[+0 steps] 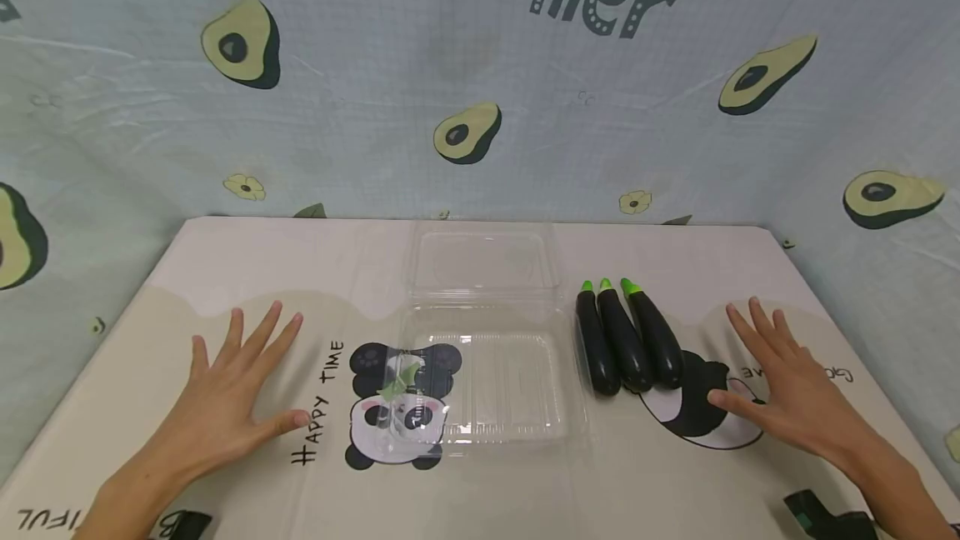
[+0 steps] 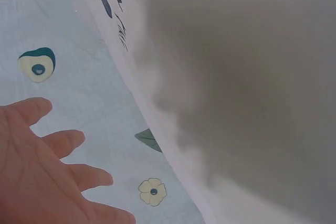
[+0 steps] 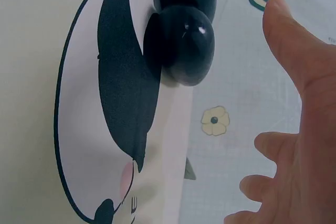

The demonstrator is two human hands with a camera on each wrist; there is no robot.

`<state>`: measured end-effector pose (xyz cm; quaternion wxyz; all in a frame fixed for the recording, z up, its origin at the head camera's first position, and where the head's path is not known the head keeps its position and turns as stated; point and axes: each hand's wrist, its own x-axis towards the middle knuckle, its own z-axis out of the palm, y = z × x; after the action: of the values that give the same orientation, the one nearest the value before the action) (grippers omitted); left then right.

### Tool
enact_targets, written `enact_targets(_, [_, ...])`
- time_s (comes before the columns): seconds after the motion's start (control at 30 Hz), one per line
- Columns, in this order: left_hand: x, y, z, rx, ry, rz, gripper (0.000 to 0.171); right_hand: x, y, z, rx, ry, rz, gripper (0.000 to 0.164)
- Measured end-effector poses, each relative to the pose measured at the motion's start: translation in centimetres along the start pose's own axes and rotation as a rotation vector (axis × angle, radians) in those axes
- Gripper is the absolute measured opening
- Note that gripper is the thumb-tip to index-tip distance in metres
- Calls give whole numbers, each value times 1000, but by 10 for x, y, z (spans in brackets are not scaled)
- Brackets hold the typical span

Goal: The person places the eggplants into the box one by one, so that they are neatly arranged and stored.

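Three dark eggplants (image 1: 626, 342) with bright green stem ends lie side by side on the table, right of a clear plastic clamshell container (image 1: 510, 386). The container stands with its lid (image 1: 483, 258) folded back toward the wall. My left hand (image 1: 232, 398) is spread left of the container and holds nothing. To the right of the eggplants, my right hand (image 1: 787, 394) is spread too, its thumb pointing toward them without touching. In the right wrist view, the rounded ends of the eggplants (image 3: 187, 45) show beside the right hand (image 3: 299, 114). The left wrist view shows the left hand (image 2: 52, 166) with fingers apart.
A pale tablecloth (image 1: 247, 490) with printed pandas and lettering covers the table. Behind and at both sides hangs a light blue cloth (image 1: 360, 65) with avocado prints. A small green sticker or print (image 1: 401, 382) shows at the container's left side. Dark wrist straps appear near the front edge.
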<state>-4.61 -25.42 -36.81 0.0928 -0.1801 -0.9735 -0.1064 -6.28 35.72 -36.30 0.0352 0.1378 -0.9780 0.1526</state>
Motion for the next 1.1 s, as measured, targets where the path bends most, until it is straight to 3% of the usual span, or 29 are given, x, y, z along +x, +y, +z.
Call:
enact_targets(0.43, [-1, 10, 1, -115, 45, 37, 106, 1, -7, 9, 88, 14, -20, 102])
enact_targets(0.77, [8, 28, 3, -322, 44, 58, 100, 6, -22, 21, 239, 24, -6, 96])
enact_targets(1.1, [18, 50, 13, -524, 53, 86, 91, 13, -33, 32, 356, 50, -45, 90])
